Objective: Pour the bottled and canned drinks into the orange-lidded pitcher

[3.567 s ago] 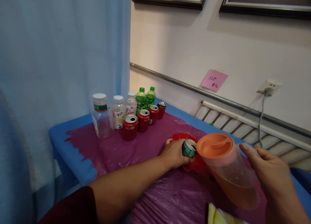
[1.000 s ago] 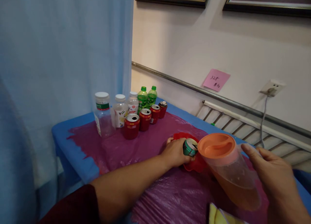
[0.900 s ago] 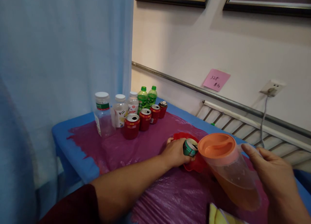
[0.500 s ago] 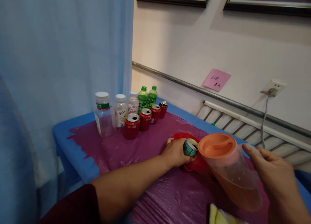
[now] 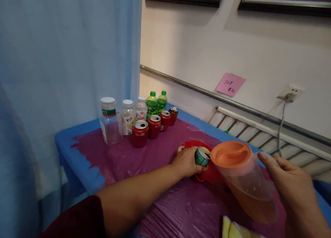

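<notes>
Wrapped around a green drink can (image 5: 202,157), my left hand (image 5: 186,162) holds it over a red scalloped dish (image 5: 207,175). The can leans slightly, its opened top facing up and to the right. On the right, my right hand (image 5: 289,186) grips the handle of a clear pitcher (image 5: 250,193) with an orange lid (image 5: 231,154). The pitcher is tilted left, with brownish liquid inside, and its lid edge is at the can's rim. Whether liquid is flowing I cannot tell.
Several red cans (image 5: 140,134) stand in a row on the purple plastic sheet (image 5: 165,210). Behind are white-capped jars (image 5: 111,127) and green bottles (image 5: 152,105). A yellow cloth-like item (image 5: 232,227) lies in front. A radiator (image 5: 240,127) runs along the wall.
Both hands, the can and the pitcher stay almost exactly where they were. The view has shifted very slightly.
</notes>
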A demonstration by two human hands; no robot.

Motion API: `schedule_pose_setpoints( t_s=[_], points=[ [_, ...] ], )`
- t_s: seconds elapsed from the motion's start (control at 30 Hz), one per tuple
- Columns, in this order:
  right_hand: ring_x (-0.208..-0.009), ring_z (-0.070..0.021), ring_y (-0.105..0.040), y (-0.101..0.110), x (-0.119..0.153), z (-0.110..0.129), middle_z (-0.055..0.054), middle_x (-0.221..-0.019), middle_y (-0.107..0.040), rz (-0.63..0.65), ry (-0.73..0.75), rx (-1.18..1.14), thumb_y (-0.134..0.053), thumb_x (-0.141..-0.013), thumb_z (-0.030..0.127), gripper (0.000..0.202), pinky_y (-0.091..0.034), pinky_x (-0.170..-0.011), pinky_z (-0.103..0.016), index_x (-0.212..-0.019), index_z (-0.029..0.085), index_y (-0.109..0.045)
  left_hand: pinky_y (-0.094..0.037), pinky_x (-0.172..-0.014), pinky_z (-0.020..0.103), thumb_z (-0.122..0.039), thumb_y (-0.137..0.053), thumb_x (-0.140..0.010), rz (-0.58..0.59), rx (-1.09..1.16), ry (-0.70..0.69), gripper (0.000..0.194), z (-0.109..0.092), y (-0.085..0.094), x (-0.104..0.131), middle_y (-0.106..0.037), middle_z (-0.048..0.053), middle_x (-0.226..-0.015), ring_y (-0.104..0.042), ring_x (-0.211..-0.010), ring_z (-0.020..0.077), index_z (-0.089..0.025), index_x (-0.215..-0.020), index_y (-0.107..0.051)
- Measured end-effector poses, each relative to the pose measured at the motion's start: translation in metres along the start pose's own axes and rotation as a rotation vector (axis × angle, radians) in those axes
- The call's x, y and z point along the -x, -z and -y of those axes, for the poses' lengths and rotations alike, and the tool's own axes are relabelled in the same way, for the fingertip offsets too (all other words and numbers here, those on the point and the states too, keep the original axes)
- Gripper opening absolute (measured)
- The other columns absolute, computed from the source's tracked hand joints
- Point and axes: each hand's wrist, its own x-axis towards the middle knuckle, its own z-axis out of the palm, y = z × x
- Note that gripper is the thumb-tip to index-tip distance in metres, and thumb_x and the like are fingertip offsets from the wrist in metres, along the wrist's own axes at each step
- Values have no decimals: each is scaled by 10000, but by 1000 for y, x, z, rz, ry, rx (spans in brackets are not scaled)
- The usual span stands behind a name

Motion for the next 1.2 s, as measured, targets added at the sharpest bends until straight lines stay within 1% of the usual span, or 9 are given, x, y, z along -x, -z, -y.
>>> schedule_pose_setpoints(
  t_s=[0.07,0.23,0.3,0.5,0.6,0.73,0.93,1.13,1.2],
  points=[
    [-510,-116,-331,0,0,0,57,-517,-337,-3,14,-5,-690,-748,658,525,-242,-447,-258,-554,215,-484,-371,-1067,462,-510,-796,-680,-2,-2,4,520,0,0,0,-745,13,-1097,-667,-1088,302,-275,-1114,-631],
    [-501,-120,-364,1,1,3,52,-511,-374,-4,21,4,-687,-756,643,495,-260,-434,-254,-569,210,-536,-369,-1065,468,-510,-788,-686,-3,-4,5,514,-1,1,0,-747,15,-1107,-663,-1093,297,-281,-1117,-630],
    [-494,-118,-357,1,1,3,53,-507,-366,-9,29,5,-694,-751,634,494,-260,-426,-251,-560,210,-526,-368,-1066,467,-502,-794,-678,-1,-6,9,517,-2,1,1,-749,16,-1107,-663,-1091,294,-280,-1116,-632],
    [-493,-116,-348,0,-2,-3,53,-519,-366,-13,58,-4,-695,-751,640,491,-266,-423,-253,-575,210,-538,-370,-1067,457,-515,-784,-686,4,-7,12,523,-3,2,1,-746,24,-1123,-658,-1101,291,-277,-1125,-631],
    [-504,-117,-348,0,-4,-5,55,-520,-348,-9,60,1,-693,-747,654,515,-266,-433,-254,-561,214,-500,-371,-1064,465,-512,-785,-687,0,-3,7,518,-2,2,1,-748,23,-1119,-661,-1095,291,-278,-1123,-633],
    [-504,-115,-344,0,-2,-2,53,-518,-332,-5,50,2,-686,-753,646,532,-259,-440,-251,-548,216,-450,-368,-1066,474,-500,-789,-682,-5,-2,7,516,-2,2,1,-749,19,-1116,-665,-1087,290,-280,-1122,-634],
    [-510,-122,-344,0,2,4,42,-531,-344,-7,58,-11,-685,-758,633,508,-269,-439,-255,-560,218,-468,-371,-1069,468,-489,-788,-682,-7,-7,12,517,-3,2,1,-751,13,-1106,-667,-1088,292,-283,-1130,-632],
    [-515,-115,-332,-1,2,5,50,-519,-322,-3,29,-29,-683,-732,636,526,-260,-450,-250,-545,219,-423,-376,-1071,457,-496,-797,-673,-9,-9,19,513,-3,2,1,-750,8,-1105,-668,-1093,294,-280,-1108,-630],
    [-519,-115,-331,-1,2,5,51,-520,-323,0,28,-41,-686,-727,634,520,-260,-452,-250,-546,218,-432,-380,-1064,457,-495,-796,-675,-9,-9,23,511,-3,2,1,-750,13,-1101,-669,-1086,295,-272,-1103,-626]
  ],
)
